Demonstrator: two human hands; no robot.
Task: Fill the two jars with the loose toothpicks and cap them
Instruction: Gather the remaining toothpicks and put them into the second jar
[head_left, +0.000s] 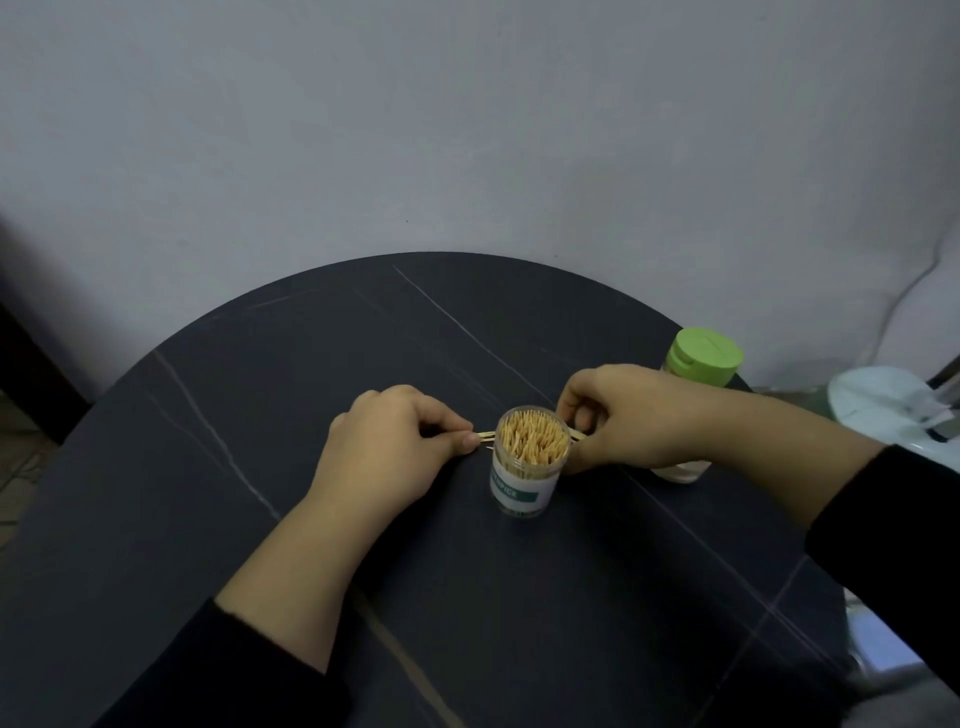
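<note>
Closest in, left grip (400, 436) and right grip (628, 415) are each pinching 1 end of the toothpicks (484, 435) just behind the full open jar (525, 470) on the counter (249, 395), and I am judging them light, brittle, best held gently.

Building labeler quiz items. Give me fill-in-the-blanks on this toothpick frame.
The lid on the far jar is ___.
The full jar stands ___ the two hands.
The left hand and right hand each pinch an end of a ___ bundle.
Missing words: green; between; toothpick.
</note>
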